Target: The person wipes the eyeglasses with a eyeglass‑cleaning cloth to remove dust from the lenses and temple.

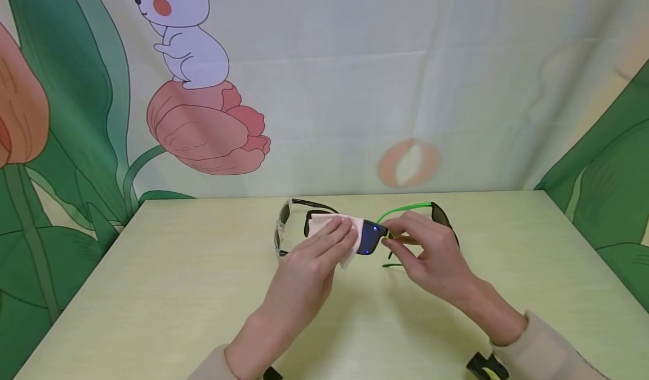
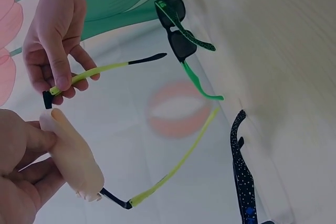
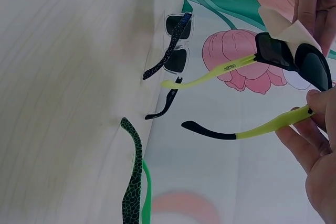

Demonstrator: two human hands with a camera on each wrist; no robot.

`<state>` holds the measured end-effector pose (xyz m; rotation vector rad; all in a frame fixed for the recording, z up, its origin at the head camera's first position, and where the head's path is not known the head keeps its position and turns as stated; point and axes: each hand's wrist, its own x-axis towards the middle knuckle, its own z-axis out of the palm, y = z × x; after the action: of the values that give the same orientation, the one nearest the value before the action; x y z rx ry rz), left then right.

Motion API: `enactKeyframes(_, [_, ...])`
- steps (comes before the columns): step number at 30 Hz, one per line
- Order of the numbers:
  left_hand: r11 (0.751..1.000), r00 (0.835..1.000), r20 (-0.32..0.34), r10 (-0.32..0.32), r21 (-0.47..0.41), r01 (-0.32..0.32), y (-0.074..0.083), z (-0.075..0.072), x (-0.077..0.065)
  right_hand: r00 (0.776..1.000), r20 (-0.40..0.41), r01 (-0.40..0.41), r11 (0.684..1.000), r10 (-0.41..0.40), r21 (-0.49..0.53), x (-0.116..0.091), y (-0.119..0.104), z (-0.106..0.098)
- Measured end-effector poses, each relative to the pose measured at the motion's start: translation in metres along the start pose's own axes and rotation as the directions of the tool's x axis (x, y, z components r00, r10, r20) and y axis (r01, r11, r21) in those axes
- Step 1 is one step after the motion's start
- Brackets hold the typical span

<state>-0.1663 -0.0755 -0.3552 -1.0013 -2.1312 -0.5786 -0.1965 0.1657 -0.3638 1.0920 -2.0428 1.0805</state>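
Sunglasses with dark blue-reflecting lenses and yellow-green temples are held up in front of me. My right hand pinches one temple near its hinge between thumb and fingers. Over the other lens lies a pale pink cloth, which my left hand grips against the lens; its fingers lie across the front. From the right wrist view, the cloth shows behind the frame, and both lenses' inner sides are visible. Both temples are unfolded.
Clear-framed sunglasses with speckled dark temples stand toward the table's back left. Green-templed sunglasses with dark lenses stand behind my right hand. The pale wooden table ends at a printed curtain.
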Motion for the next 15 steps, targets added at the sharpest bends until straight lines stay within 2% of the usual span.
enactKeyframes(15, [0.993, 0.994, 0.011, 0.110, 0.052, -0.111, 0.015, 0.002, 0.004, 1.000, -0.022, 0.013, 1.000, -0.013, 0.020, 0.002, -0.003, 0.002])
